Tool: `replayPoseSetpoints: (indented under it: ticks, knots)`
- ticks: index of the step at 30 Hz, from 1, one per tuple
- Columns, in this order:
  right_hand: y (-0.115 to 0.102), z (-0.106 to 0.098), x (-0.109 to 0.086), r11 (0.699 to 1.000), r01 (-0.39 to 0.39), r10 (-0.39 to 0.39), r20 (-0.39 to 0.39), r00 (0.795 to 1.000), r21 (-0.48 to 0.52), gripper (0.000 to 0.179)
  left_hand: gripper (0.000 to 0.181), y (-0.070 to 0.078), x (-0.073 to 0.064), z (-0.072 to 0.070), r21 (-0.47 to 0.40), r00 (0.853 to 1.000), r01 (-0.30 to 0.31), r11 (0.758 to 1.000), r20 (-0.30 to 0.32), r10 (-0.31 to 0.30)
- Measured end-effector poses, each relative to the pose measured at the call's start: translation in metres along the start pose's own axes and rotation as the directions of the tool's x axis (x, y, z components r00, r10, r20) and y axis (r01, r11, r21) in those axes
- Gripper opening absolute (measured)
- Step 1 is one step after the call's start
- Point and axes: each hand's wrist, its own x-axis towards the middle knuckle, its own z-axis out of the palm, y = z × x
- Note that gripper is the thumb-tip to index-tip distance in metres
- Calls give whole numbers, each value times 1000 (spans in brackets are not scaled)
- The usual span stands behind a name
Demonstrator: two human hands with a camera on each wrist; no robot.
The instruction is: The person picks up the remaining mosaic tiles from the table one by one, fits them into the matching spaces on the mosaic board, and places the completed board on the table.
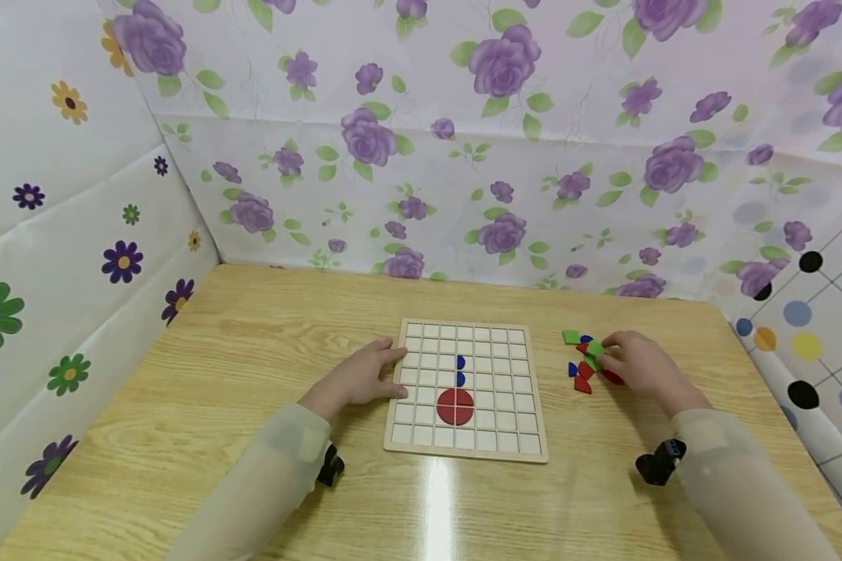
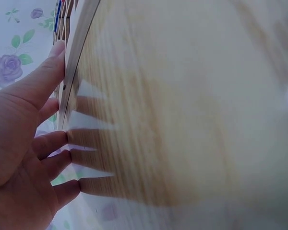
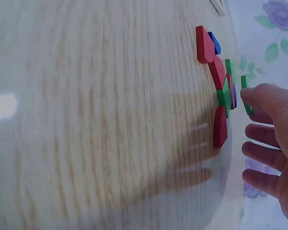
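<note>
A square wooden grid board [image 1: 512,458] lies on the table, its cells bordered by thin strips. My left hand [image 1: 365,374] rests at its left edge, thumb on the frame and fingers spread straight; the left wrist view shows that thumb [image 2: 57,50] against the rim. On the board, two blue half-round pieces [image 1: 461,362] sit one above the other, over several red quarter-round pieces [image 1: 447,399] that form a circle. To the right, my right hand [image 1: 638,362] pinches a green tile [image 3: 245,91] between thumb and forefinger, above a loose pile.
The pile holds red pieces [image 3: 221,127], another green tile [image 1: 571,336] and small blue pieces [image 1: 572,369], some overlapping. Flower-printed sheets [image 1: 421,156] stand behind and beside the wooden table [image 1: 281,327]. A black wrist camera [image 1: 659,461] hangs below the right sleeve.
</note>
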Motion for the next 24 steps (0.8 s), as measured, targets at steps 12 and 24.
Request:
replayPoseSetpoints:
  ticks: [12, 24]
  knots:
    - [-17, 1, 7, 999, 39, -39, -19, 999, -3, 36, 77, 1, -2, -2, 9, 1000, -11, 1000, -10, 11]
    - [-34, 8, 12, 998, 57, -56, -35, 998, 14, 37, 77, 2, -2, 0, -16, 1000, 10, 1000, -16, -10]
